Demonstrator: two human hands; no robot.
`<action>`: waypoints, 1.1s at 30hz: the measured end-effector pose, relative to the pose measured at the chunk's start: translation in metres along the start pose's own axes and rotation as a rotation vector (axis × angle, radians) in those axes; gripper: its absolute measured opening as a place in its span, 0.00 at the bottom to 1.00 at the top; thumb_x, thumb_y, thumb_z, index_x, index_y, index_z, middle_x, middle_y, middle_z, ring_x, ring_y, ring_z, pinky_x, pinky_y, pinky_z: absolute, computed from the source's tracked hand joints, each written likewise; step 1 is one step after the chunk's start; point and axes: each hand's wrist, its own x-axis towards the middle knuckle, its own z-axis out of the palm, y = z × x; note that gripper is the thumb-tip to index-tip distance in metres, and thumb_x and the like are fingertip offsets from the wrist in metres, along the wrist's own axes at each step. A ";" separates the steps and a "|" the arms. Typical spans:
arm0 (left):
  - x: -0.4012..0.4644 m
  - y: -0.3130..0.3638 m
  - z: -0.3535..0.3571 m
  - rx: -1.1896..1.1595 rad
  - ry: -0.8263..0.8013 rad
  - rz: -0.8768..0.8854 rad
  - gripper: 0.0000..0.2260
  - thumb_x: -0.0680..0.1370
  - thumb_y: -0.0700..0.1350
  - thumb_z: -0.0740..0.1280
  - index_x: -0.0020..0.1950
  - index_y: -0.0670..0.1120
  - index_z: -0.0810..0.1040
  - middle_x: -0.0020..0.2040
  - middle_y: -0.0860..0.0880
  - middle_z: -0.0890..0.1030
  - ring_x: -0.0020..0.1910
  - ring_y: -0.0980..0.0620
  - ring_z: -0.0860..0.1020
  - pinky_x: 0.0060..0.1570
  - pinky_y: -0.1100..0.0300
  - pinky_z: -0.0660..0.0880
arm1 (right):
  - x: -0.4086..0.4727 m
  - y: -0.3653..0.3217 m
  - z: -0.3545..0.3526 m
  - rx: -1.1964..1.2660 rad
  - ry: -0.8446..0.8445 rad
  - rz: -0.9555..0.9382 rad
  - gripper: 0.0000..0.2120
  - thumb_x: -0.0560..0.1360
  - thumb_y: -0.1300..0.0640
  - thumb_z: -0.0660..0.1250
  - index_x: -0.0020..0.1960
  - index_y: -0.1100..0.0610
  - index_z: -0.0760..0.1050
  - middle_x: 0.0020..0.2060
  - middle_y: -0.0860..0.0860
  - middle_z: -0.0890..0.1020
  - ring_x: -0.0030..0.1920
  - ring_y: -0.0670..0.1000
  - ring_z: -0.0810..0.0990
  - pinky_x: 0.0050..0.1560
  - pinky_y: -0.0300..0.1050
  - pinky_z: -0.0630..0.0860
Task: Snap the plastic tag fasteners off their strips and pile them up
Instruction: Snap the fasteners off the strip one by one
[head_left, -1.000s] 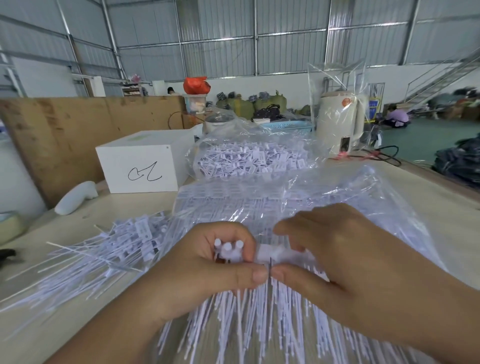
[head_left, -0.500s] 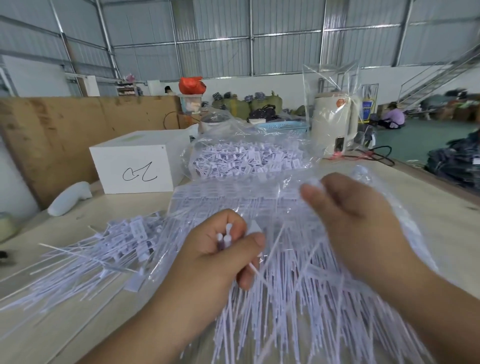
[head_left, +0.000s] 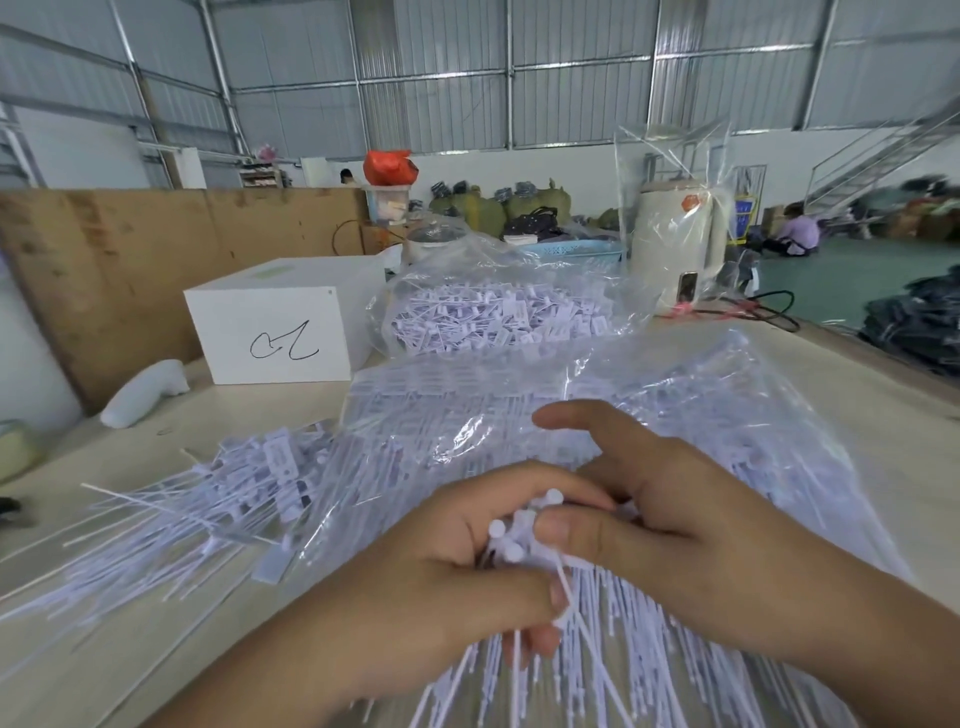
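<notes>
My left hand curls tight round a bunch of fasteners, thin white plastic stalks with round knobbed heads poking up past my thumb. My right hand pinches the same bunch with thumb and middle finger, forefinger stretched free. The bunch hangs just above the clear bag of strips. Left of that bag, loose snapped fasteners lie piled on the table.

Left hand curled in a tight grip, right hand pinching beside it.
</notes>
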 end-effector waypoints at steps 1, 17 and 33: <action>0.000 0.000 -0.001 -0.020 -0.018 -0.004 0.16 0.73 0.35 0.66 0.56 0.52 0.80 0.46 0.52 0.82 0.33 0.54 0.79 0.36 0.63 0.76 | 0.000 0.000 -0.001 -0.008 -0.018 0.002 0.23 0.72 0.34 0.62 0.65 0.33 0.61 0.40 0.49 0.83 0.39 0.49 0.82 0.44 0.55 0.77; 0.005 -0.002 0.001 0.077 0.051 0.063 0.07 0.68 0.43 0.75 0.36 0.53 0.79 0.30 0.59 0.74 0.30 0.62 0.72 0.33 0.71 0.68 | -0.006 -0.013 -0.031 -0.228 -0.222 0.107 0.19 0.76 0.40 0.64 0.42 0.55 0.77 0.26 0.49 0.70 0.26 0.44 0.68 0.30 0.43 0.64; 0.007 -0.002 0.006 -0.017 0.470 0.218 0.11 0.60 0.49 0.76 0.29 0.54 0.73 0.28 0.53 0.68 0.27 0.56 0.66 0.27 0.67 0.66 | 0.002 -0.019 -0.008 -0.114 0.213 0.166 0.21 0.69 0.31 0.56 0.32 0.47 0.70 0.21 0.45 0.69 0.21 0.45 0.65 0.25 0.37 0.63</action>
